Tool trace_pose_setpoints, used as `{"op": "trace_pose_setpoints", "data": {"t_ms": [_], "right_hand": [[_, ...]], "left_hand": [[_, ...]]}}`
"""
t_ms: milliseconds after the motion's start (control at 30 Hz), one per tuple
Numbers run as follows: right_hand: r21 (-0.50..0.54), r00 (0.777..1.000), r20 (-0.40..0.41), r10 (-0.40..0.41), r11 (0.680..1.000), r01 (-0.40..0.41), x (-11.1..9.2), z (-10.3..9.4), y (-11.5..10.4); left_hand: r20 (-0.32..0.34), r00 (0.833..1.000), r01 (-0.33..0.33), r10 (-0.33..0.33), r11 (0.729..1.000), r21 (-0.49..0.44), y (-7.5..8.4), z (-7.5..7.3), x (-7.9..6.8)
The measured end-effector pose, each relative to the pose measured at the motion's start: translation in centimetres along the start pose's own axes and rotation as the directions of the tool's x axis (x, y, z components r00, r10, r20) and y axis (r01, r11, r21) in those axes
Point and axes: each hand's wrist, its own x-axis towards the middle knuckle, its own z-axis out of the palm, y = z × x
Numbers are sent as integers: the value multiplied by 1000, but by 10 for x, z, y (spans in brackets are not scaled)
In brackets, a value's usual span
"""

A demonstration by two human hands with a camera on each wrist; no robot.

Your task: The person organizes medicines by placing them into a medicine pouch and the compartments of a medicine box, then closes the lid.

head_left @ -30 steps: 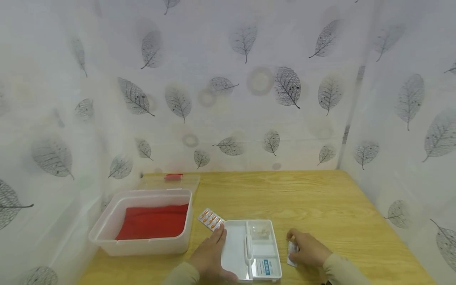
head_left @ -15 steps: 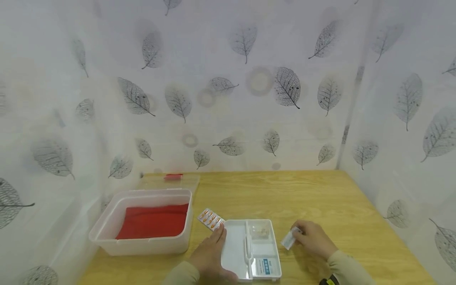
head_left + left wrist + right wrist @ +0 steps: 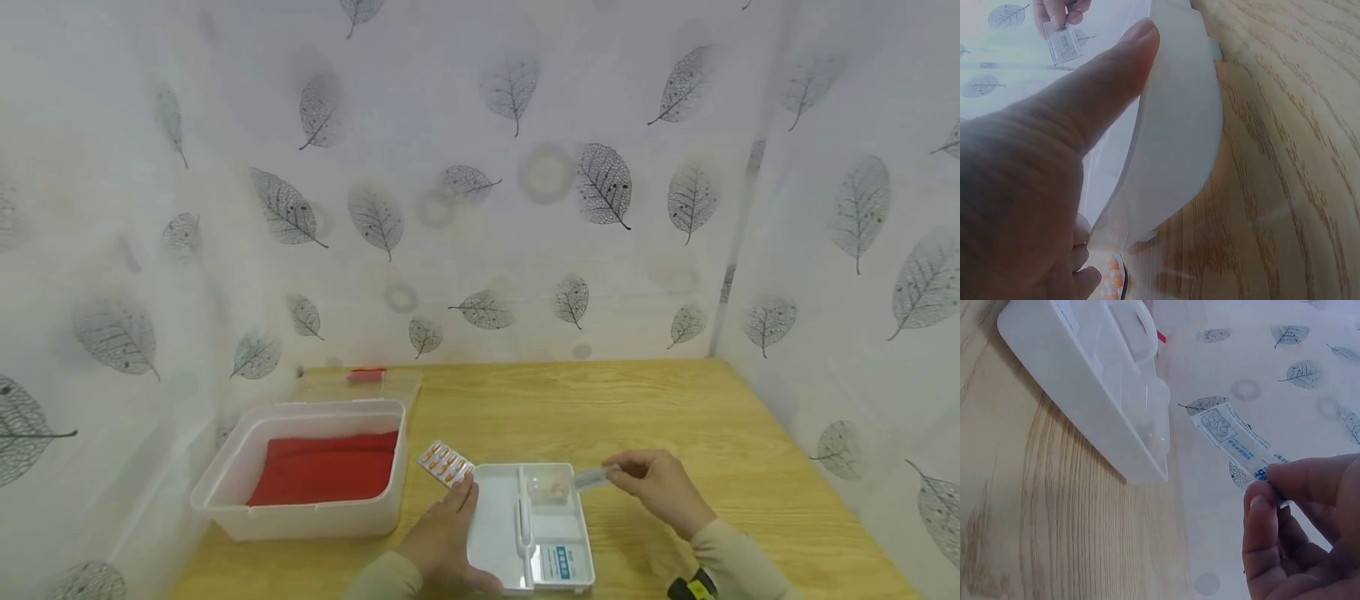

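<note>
A white compartment box (image 3: 497, 521) with a handle stands on the table. My left hand (image 3: 446, 533) lies along its left side, with its fingers straight by the far corner and the thumb by the near one. In the left wrist view, the thumb (image 3: 1107, 81) presses on the rim. To the box's right, my right hand (image 3: 660, 487) pinches a narrow white sachet (image 3: 1235, 439) with blue print between thumb and fingertip. The sachet hangs tilted near the far right compartment, which holds something small and pale. A blue-and-white packet (image 3: 557, 562) lies in the near right compartment.
A blister pack of orange capsules (image 3: 445, 462) lies at the box's far left corner, by my left fingers. Further left stands a translucent plastic tub (image 3: 322, 518) with red cloth (image 3: 330, 469) inside. Behind it lies a clear lid (image 3: 401, 383). Leaf-print curtains enclose the table.
My right hand has lifted the sachet off the table and moved it away from me and left, to the box's right edge. The left hand has stayed in place.
</note>
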Motion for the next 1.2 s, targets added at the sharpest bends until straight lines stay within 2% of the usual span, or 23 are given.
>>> {"op": "trace_pose_setpoints", "data": {"t_ms": [233, 533, 633, 833, 933, 1200], "right_hand": [[73, 997, 76, 29, 997, -35, -4, 8, -2], [16, 984, 179, 7, 1000, -11, -6, 30, 6], [11, 984, 179, -1, 1000, -1, -5, 37, 8], [19, 984, 174, -29, 999, 26, -7, 45, 6], [-13, 982, 180, -57, 998, 60, -7, 48, 5], [-120, 979, 185, -90, 986, 113, -3, 58, 3]], "left_hand": [[-21, 1000, -20, 20, 999, 34, -2, 6, 2], [-14, 999, -41, 43, 992, 116, 0, 3, 1], [-23, 997, -64, 68, 987, 147, 1, -1, -1], [-98, 987, -101, 126, 967, 233, 0, 1, -8], [-134, 980, -110, 150, 958, 265, -1, 2, -13], [-169, 972, -112, 161, 957, 268, 0, 5, -13]]}}
